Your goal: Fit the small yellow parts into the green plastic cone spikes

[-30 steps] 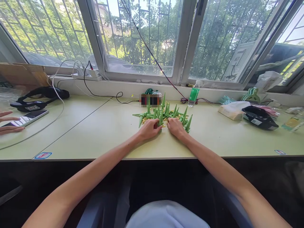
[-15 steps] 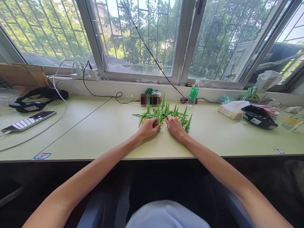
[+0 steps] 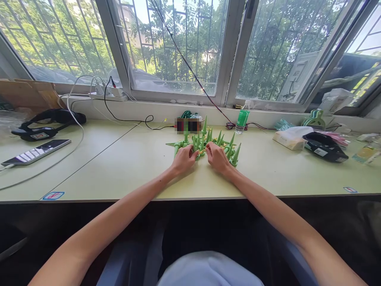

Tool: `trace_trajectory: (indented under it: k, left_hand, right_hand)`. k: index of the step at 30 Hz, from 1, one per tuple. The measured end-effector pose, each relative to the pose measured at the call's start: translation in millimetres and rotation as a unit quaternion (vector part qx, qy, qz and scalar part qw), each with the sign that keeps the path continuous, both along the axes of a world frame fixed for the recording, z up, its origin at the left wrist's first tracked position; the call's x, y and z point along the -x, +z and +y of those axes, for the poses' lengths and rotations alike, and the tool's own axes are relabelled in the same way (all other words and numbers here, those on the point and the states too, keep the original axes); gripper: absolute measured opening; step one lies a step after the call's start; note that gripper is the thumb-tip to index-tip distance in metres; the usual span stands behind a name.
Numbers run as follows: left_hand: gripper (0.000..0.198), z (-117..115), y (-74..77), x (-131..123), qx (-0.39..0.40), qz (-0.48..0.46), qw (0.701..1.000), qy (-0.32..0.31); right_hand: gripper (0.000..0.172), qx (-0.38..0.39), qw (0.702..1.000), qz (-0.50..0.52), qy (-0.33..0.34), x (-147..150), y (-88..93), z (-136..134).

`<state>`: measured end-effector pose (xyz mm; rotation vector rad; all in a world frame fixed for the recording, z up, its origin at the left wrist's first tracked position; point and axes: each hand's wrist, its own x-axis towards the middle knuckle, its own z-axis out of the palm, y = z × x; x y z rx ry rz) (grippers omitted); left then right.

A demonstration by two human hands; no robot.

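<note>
The left hand (image 3: 184,159) and right hand (image 3: 219,158) meet at the near side of a pile of green cones (image 3: 218,140), which sits mid-table, close to the back wall under the window. The left hand's fingers curl round one cone (image 3: 197,147) at the pile's front. The right hand's fingers are bent with the tips drawn together just beside that cone; whether they grip anything is too small to tell. Yellow bits (image 3: 224,146) lie scattered among the cones.

Both hands are well back from the table's near edge, which runs straight across below the forearms. The table (image 3: 133,167) is bare on the left of the pile as far as a seam (image 3: 98,153) where a second tabletop joins. On the right it is bare up to a tissue pack (image 3: 293,138) and a black pouch (image 3: 324,147). Behind the pile room is tight: a green bottle (image 3: 243,120) stands near its right rear corner, and black cables (image 3: 131,119) trail along the wall.

The surface is pale green and matt. On the far left lie a phone (image 3: 35,151), a white cable (image 3: 59,159) and a black headset (image 3: 47,123). A power strip (image 3: 107,94) rests on the sill. Barred windows (image 3: 178,47) fill the wall, with trees outside.
</note>
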<state>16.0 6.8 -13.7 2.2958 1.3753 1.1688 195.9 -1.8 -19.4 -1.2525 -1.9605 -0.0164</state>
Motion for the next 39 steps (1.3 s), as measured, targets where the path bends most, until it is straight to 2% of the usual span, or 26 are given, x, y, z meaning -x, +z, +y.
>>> trace_trajectory:
  k: [14, 30, 39]
  left_hand:
    - [0.027, 0.5, 2.0, -0.2, -0.003, -0.019, 1.0, 0.003]
    - [0.028, 0.3, 2.4, -0.3, -0.004, -0.043, 0.999, -0.019]
    - [0.028, 0.2, 2.2, -1.1, -0.009, -0.05, 0.998, -0.03]
  right_hand:
    - [0.023, 0.04, 0.999, -0.015, -0.022, -0.4, 4.4, -4.1]
    - [0.022, 0.053, 0.993, 0.071, 0.079, -1.9, 3.7, -2.8]
    - [0.026, 0.128, 0.978, 0.138, 0.092, -1.8, 5.4, -1.3]
